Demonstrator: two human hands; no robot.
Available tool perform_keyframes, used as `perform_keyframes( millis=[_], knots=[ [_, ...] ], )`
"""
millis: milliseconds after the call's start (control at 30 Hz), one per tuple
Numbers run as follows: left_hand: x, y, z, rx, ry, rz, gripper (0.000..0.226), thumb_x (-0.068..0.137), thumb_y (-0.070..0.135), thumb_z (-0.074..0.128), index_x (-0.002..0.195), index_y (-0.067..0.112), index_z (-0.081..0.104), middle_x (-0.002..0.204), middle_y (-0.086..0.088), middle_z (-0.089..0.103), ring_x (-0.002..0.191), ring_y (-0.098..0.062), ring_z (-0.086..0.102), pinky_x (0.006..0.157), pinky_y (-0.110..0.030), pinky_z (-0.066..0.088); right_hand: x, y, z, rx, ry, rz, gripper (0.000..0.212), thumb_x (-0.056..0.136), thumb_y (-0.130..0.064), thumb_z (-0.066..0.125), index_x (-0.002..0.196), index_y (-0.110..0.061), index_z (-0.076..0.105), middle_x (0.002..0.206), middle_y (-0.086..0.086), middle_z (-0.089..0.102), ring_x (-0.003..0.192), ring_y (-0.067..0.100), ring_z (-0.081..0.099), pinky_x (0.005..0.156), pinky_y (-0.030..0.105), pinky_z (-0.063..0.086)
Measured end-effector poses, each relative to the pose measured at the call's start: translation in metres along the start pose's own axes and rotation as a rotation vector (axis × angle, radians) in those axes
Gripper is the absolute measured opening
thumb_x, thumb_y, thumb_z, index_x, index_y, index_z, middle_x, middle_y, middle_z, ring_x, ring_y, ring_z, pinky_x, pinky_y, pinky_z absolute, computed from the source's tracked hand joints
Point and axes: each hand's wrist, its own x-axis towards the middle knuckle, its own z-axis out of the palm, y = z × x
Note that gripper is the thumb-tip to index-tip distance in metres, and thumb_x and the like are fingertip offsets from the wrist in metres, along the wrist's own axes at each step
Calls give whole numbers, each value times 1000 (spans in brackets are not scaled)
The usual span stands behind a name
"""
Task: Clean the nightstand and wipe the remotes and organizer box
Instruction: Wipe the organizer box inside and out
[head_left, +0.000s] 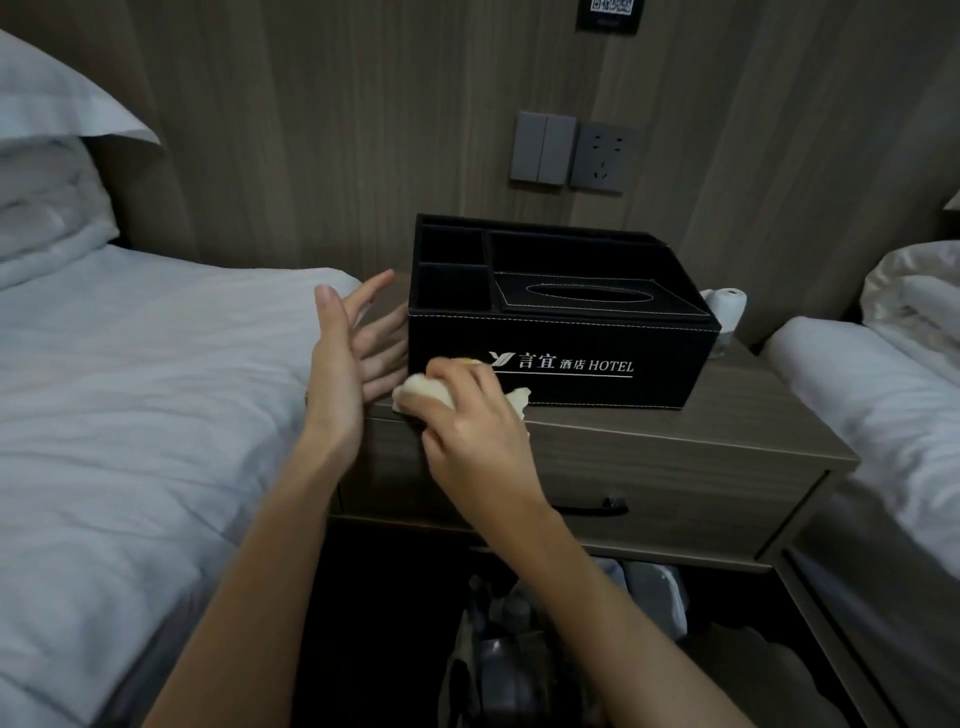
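**Step in hand.** Wiping of the organizer box (571, 338), judged from hand positions. The right hand (470, 418) grips a pale yellow cloth (423, 389), fingers curled round it, and presses it against the lower left corner of the box's printed front face. The left hand (353, 358) is held flat, fingers straight and spread, against the box's left end wall. Motion blur prevents confirming contact, but it appears to brace the box.

**Location.** The box stands upright on the bench (727, 415), close to the wall panel behind it. A small white object (724, 304) sits just behind the box's right rear corner and cannot be identified. No remotes are visible in or around the box.

**Orientation.** The long axis of the box runs left to right, roughly parallel to the bench front edge, with the right end turned slightly rearward. The lettered face points toward the camera. The compartments open upward: two small ones at the left end, a long one along the rear, and the tissue slot at front right, with its oval lying along the same axis.

**Next move, as judged.**
1. Draw the cloth rightward across the front face, along the long axis.
2. Maintain counter-pressure at the left end, since sideways strokes could slide the box.
3. Proceed to the top rims and the right end.
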Motion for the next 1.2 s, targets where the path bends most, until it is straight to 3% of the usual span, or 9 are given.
perform_keyframes(
  millis=[133,267,400,500,600,733,967,1100,1200],
  knots=[
    [-3,0,1,6,3,14,63,99,56,5,128,35,56,129,6,61,114,-13,62,97,-37,51,-2,3,-17,17,2,0,26,73,-1,66,91,-17,77,111,6,64,107,24,48,80,35,52],
    [-2,-1,4,69,-87,30,64,100,54,5,115,37,64,131,7,61,122,-8,56,107,-43,43,11,10,-36,4,18,-120,31,88,-11,46,100,-14,74,119,8,62,114,24,46,87,34,46],
    [3,-1,9,90,-80,75,69,102,48,0,102,24,64,103,8,69,98,-2,66,88,-28,53,20,16,-30,-69,-33,-277,27,91,-14,48,95,-11,74,112,8,66,104,29,55,88,37,42],
    [8,-4,11,146,-41,108,54,105,44,11,93,30,62,88,10,69,87,-3,66,76,-21,52,17,21,-25,-104,-46,-304,25,87,-11,52,96,-12,75,113,6,67,104,27,55,91,34,37],
    [9,-13,11,462,8,314,21,103,30,36,97,35,55,99,15,60,98,-1,57,87,-22,44,13,30,-23,-132,-55,-332,18,85,-9,63,97,-14,75,117,5,66,110,25,50,92,35,38],
    [5,-20,18,499,75,399,10,98,32,43,101,35,52,105,12,58,101,-4,55,88,-26,43,8,46,-34,-169,-76,-372,20,87,-13,57,94,-18,75,118,3,66,108,22,46,88,34,39],
    [7,-20,21,466,102,359,9,97,36,44,96,36,53,104,8,58,96,-11,56,84,-35,47,-5,89,-65,-204,-68,-327,10,80,-9,73,81,-19,75,112,-1,69,104,21,48,81,31,40],
    [6,-17,25,452,108,348,12,98,31,45,93,39,53,101,6,58,86,-12,54,75,-29,43,-17,118,-88,-199,-75,-262,13,83,-8,67,79,-17,75,113,-2,69,103,22,49,77,36,49],
    [6,-17,27,463,110,356,9,98,28,46,99,29,55,105,3,59,95,-15,57,81,-30,47,-28,149,-103,-193,-70,-145,21,85,-13,57,77,-19,75,113,-5,69,102,20,49,76,34,51]
  ],
)
